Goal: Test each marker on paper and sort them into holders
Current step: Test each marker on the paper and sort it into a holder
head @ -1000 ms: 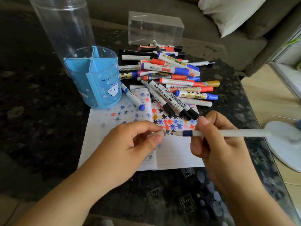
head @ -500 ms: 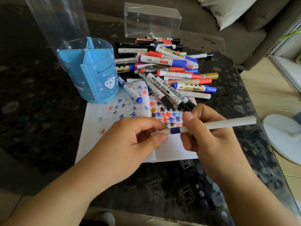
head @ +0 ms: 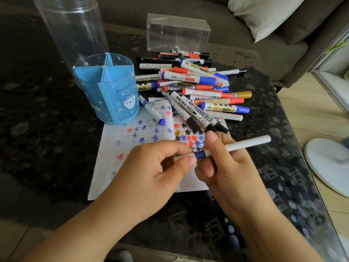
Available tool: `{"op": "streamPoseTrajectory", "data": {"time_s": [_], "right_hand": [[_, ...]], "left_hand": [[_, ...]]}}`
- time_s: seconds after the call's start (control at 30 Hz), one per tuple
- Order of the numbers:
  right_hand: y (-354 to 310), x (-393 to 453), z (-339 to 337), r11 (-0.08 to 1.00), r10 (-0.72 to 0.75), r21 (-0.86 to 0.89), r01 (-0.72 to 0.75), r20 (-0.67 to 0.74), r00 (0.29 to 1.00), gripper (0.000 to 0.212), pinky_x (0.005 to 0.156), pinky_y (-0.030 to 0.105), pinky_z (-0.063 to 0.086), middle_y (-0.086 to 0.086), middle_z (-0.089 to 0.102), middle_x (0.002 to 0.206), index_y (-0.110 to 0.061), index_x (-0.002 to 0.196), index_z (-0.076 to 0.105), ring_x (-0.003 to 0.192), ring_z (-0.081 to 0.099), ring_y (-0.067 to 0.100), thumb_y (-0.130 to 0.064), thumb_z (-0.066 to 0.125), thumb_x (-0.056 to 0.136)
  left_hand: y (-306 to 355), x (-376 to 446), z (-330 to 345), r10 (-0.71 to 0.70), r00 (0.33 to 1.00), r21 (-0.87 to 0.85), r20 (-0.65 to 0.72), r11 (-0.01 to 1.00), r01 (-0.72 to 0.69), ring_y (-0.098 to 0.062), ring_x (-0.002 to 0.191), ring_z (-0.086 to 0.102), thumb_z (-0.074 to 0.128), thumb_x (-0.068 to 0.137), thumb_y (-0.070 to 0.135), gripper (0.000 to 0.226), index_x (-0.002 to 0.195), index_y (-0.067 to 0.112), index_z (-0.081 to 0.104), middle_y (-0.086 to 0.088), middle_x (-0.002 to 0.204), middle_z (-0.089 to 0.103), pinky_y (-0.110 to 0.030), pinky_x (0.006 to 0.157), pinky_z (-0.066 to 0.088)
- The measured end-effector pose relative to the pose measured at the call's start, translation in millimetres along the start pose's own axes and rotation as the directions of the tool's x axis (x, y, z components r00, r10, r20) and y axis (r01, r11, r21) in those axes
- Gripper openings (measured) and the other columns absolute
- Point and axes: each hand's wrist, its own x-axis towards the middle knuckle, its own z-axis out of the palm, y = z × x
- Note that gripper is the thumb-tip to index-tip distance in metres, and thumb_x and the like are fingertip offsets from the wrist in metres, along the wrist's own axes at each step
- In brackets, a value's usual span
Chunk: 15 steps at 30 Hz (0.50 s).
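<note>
so a second ago the cap was off and held apart from the pen, now the left hand [head: 151,167] has pushed it back on, fingers pinching the cap [head: 184,157] against the blue band. right hand [head: 224,163] grips the white marker [head: 243,144] over the paper [head: 113,148]. guess it's tested, next is the blue holder [head: 105,91] on the desk [head: 47,129], pile of markers [head: 198,86] behind still unsorted
</note>
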Motion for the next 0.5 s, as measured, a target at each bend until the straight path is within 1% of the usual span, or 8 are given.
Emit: {"op": "streamPoseTrajectory", "data": {"time_s": [0.07,0.13,0.2,0.23,0.27,0.3,0.37,0.5], "right_hand": [[-2.8,0.0,2.1,0.995,0.088,0.052,-0.089,0.007,0.996,0.039,0.043,0.018,0.034,0.003,0.052,0.049,-0.007,0.074,0.053,0.041,0.038,0.008,-0.043,0.065,0.08],[-8.1,-1.0,-2.1,0.988,0.155,-0.008,-0.157,-0.095,0.983,0.042,0.044,0.018,0.038,0.003,0.057,0.053,-0.004,0.083,0.053,0.043,0.042,0.008,-0.045,0.06,0.073],[-12.1,-2.4,-12.4,0.931,-0.025,-0.358,-0.068,-0.249,0.968,0.034,0.05,0.022,0.042,0.0,0.06,0.056,-0.006,0.084,0.055,0.045,0.046,0.008,-0.039,0.062,0.081],[-14.7,-3.7,-16.1,0.809,-0.212,-0.587,0.024,-0.254,0.944,0.023,0.055,0.022,0.044,-0.002,0.062,0.061,-0.011,0.084,0.058,0.048,0.048,0.006,-0.033,0.064,0.083],[-18.0,-5.5,-14.9,0.644,-0.376,-0.753,0.137,-0.156,0.913,0.011,0.059,0.018,0.044,-0.005,0.061,0.068,-0.02,0.087,0.061,0.055,0.051,0.005,-0.029,0.066,0.082],[-21.0,-7.0,-10.5,0.474,-0.471,-0.846,0.246,-0.008,0.882,0.015,0.063,0.013,0.042,-0.011,0.059,0.078,-0.026,0.094,0.063,0.063,0.051,0.003,-0.024,0.068,0.08],[-19.3,-6.0,1.7,0.242,-0.491,-0.872,0.427,0.269,0.828,0.035,0.071,0.003,0.037,-0.014,0.054,0.098,-0.027,0.112,0.064,0.073,0.047,-0.007,-0.016,0.072,0.08],[-18.8,9.0,35.8,0.127,-0.386,-0.86,0.495,0.417,0.823,0.025,0.066,0.009,0.04,-0.006,0.063,0.098,-0.021,0.105,0.069,0.073,0.049,-0.001,-0.017,0.071,0.08]], "left_hand": [[0.4,3.3,-3.4,-0.056,0.997,-0.087,-0.061,0.995,0.051,-0.016,0.067,0.064,0.058,0.082,0.043,0.018,0.088,0.03,0.07,0.002,0.071,0.069,-0.038,0.065,0.054],[2.1,6.6,-12.0,-0.11,0.982,-0.145,-0.155,0.986,0.088,-0.007,0.057,0.058,0.062,0.082,0.038,0.01,0.084,0.032,0.07,0.005,0.063,0.066,-0.022,0.054,0.049],[4.0,6.6,-22.6,-0.14,0.967,-0.144,-0.213,0.983,0.11,-0.004,0.053,0.053,0.064,0.075,0.031,0.007,0.078,0.03,0.07,0.001,0.059,0.062,-0.017,0.051,0.043],[4.1,5.8,-26.7,-0.147,0.963,-0.122,-0.226,0.985,0.121,-0.005,0.052,0.052,0.064,0.074,0.03,0.007,0.075,0.027,0.07,0.0,0.059,0.062,-0.017,0.051,0.042],[2.8,4.6,-29.6,-0.15,0.961,-0.091,-0.234,0.987,0.132,-0.004,0.052,0.052,0.064,0.073,0.028,0.007,0.071,0.024,0.069,-0.001,0.058,0.062,-0.017,0.051,0.041],[1.6,2.8,-31.0,-0.153,0.959,-0.057,-0.239,0.988,0.144,-0.004,0.051,0.052,0.064,0.073,0.025,0.007,0.069,0.023,0.068,0.0,0.058,0.062,-0.017,0.051,0.041],[1.6,0.4,-32.2,-0.168,0.951,-0.009,-0.259,0.985,0.172,-0.001,0.051,0.052,0.066,0.076,0.018,0.012,0.065,0.023,0.067,0.004,0.058,0.063,-0.014,0.05,0.041],[9.9,0.1,-36.0,-0.201,0.939,-0.005,-0.28,0.978,0.208,0.002,0.05,0.054,0.065,0.08,0.011,0.016,0.067,0.02,0.067,0.011,0.053,0.061,-0.009,0.05,0.038]]}}
